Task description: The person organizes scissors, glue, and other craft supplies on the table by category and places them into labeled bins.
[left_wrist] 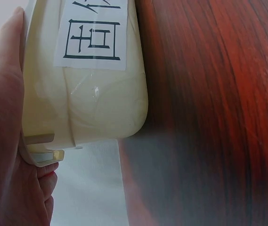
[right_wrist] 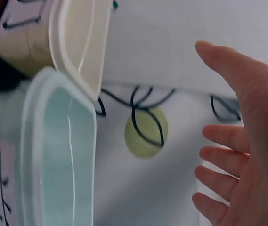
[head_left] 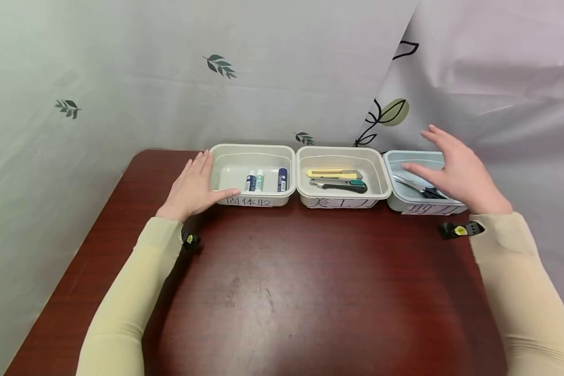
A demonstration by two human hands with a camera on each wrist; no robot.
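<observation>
My left hand (head_left: 191, 184) rests against the left end of a white plastic bin (head_left: 251, 150), thumb stretched along its front rim and fingers along its side. Inside lie three glue sticks (head_left: 282, 179), two of them side by side. In the left wrist view the hand lies along the rim of the white bin (left_wrist: 96, 103), by its end tab. Over the pale blue bin (head_left: 395, 156) hovers my right hand (head_left: 462, 169), thumb and fingers spread with nothing between them. A pair of scissors (head_left: 418, 187) with dark handles lies in that bin, partly hidden by the hand.
Between these two bins stands a cream bin (head_left: 380, 175) with a yellow utility knife (head_left: 329, 174) and a black and green one (head_left: 343, 185). Paper labels (head_left: 249, 202) mark the bin fronts. A patterned cloth (head_left: 263, 104) hangs behind the dark red table (head_left: 286, 282).
</observation>
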